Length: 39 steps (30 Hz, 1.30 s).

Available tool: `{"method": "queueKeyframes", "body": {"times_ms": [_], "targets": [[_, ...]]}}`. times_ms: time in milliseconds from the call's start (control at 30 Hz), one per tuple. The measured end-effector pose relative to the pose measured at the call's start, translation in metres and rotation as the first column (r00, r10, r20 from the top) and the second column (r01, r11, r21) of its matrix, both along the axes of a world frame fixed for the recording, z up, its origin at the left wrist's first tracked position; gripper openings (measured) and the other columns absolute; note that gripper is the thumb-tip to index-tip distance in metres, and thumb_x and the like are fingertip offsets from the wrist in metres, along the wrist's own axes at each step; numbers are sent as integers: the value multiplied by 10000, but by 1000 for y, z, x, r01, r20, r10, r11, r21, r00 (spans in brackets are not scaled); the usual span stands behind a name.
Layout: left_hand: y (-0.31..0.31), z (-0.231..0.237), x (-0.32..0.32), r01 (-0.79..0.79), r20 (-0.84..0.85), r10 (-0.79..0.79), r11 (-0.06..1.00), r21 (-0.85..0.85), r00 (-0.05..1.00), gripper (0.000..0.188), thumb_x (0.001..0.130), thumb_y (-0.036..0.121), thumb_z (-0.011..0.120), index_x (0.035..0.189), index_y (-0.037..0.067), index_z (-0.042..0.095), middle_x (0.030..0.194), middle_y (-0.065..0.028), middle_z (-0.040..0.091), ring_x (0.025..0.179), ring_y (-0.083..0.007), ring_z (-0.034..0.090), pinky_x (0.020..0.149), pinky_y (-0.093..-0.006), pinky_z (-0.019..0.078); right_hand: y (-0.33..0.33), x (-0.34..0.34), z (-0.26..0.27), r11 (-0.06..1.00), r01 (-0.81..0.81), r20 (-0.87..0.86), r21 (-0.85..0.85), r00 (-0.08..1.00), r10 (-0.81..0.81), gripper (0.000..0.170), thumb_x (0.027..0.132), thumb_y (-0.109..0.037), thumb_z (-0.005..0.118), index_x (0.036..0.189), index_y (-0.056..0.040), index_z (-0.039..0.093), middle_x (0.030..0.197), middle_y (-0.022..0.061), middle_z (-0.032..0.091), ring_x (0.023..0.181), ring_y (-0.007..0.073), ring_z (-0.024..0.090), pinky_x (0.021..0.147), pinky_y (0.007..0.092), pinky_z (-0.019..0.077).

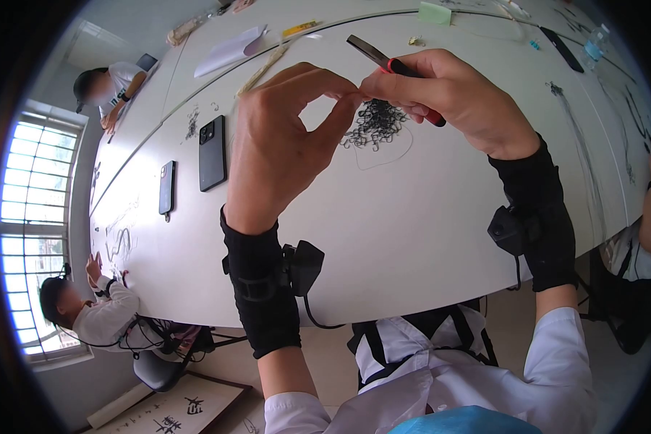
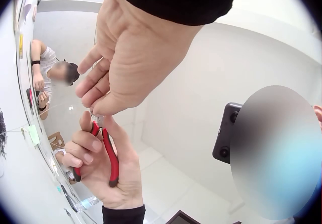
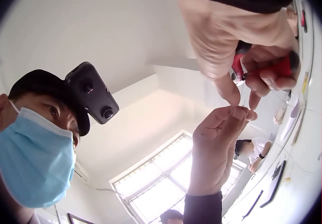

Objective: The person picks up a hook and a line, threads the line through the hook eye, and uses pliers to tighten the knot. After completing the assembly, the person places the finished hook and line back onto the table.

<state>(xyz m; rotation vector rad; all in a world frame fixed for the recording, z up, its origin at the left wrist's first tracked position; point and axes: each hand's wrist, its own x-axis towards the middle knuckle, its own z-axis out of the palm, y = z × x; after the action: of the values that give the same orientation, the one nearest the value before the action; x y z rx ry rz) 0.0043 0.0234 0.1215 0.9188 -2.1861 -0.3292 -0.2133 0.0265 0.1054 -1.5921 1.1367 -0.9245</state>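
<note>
"What grips the red-handled pliers [image 2: 112,158]?"
"The right hand [image 2: 99,168]. The left hand [image 2: 143,58] is just beside their tips."
"Who else shows?"
"A person [image 2: 48,58] in a dark cap [image 2: 74,74], toward the left edge, beside the white tabletop [image 2: 14,83]."

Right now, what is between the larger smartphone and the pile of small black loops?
In the head view, the left hand comes between the larger smartphone and the pile, hiding most of the tabletop there.
</note>
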Motion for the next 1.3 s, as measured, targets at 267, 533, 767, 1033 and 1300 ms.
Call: {"method": "queueKeyframes", "body": {"times_ms": [267,533,767,1033,1300], "targets": [[-3,-4,0,1,15,-1,1000,5,1000,77,873,45,744,923,-11,724,909,-89,744,819,-178,695,790,-309,533,4,7,0,999,31,63,45,997,-34,373,817,-369,734,908,-8,708,678,-1,484,629,109,431,605,248,316],[-2,-3,-1,10,22,-10,1000,24,1000,83,891,45,727,945,-18,720,919,-100,743,836,-188,696,811,-317,537,3,9,-4,998,-2,86,56,996,-3,304,841,-320,695,851,-16,699,662,-13,465,608,104,392,602,255,306],[-6,-7,0,15,-80,-8,995,94,997,118,911,48,704,1014,-10,716,1004,-100,740,957,-203,704,981,-348,508,3,11,-4,997,21,148,71,988,-31,269,854,-280,667,780,-21,656,634,-24,442,586,95,370,594,262,310],[-2,-6,-7,32,-47,-30,998,53,998,104,894,40,721,983,-15,725,957,-97,749,935,-200,717,978,-352,519,2,10,-6,998,20,154,66,988,-30,270,856,-283,680,774,-28,648,633,-29,435,579,88,369,588,256,311],[-2,-9,-6,48,-156,-21,983,175,988,92,909,32,710,968,-39,704,943,-92,740,910,-156,707,947,-320,532,6,4,3,997,65,83,-30,995,-63,264,901,-314,689,826,-62,662,647,-38,468,583,70,397,574,240,301]]}}
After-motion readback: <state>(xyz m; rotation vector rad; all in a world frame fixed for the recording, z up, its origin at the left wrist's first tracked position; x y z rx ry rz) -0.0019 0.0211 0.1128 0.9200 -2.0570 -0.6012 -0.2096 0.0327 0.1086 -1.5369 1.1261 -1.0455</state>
